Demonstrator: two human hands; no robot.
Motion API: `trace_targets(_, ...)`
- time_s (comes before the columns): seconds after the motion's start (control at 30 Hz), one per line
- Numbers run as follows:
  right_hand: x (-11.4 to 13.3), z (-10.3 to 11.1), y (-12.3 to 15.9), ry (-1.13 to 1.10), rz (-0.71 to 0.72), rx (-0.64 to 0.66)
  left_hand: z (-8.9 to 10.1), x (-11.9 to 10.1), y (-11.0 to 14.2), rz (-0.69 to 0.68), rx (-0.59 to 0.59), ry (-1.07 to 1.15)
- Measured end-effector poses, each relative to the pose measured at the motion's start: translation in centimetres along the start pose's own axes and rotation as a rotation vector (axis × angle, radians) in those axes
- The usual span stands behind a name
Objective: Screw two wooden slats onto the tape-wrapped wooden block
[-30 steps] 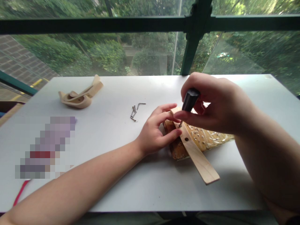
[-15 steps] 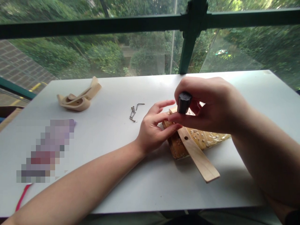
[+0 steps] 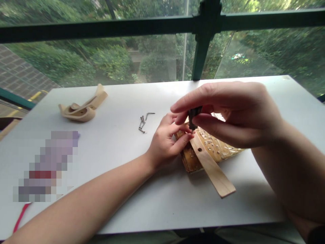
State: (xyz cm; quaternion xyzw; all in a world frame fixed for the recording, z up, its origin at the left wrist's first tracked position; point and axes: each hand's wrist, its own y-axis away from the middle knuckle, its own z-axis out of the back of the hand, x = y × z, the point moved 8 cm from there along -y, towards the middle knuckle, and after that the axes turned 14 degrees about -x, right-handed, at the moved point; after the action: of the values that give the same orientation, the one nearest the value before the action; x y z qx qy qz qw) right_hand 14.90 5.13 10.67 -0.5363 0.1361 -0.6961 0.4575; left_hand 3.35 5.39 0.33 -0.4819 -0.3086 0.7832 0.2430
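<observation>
Pale wooden strip (image 3: 213, 171): across a pitted brown block (image 3: 189, 162) on the counter (image 3: 157, 203), long axis slanting from the left hand (image 3: 166, 142) rightward toward the near edge. Left hand: part-curled, hold unclear. Right hand (image 3: 237, 112): loosely closed round a black screwdriver (image 3: 193, 117), above the strip's far end.

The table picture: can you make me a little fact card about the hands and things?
Left hand: thumb and fingers at the far end of the wooden strip
Right hand: at the black handle of the screwdriver; how tight, can't tell
Wooden strip: lies across a yellow-brown block; one hole shows
Screws: loose group on the white table, left of the hands
Curved wooden pieces: far left of the table
Red strap: near left, by the left arm
Purple thing: blurred
</observation>
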Motion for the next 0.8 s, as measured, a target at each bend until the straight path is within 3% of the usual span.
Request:
trace_targets(0.23,0.4,0.2,-0.2,0.16,0.075,0.002,1.0,0.7,0.2,-0.016,-0.067,0.05)
trace_targets(0.57,0.0,0.7,-0.3,0.252,-0.025,-0.046,2.5,1.9,-0.1,0.072,-0.244,0.24)
trace_targets(0.8,-0.2,0.7,-0.2,0.268,-0.024,-0.064,2.3,3.2,0.0,0.152,-0.295,0.294)
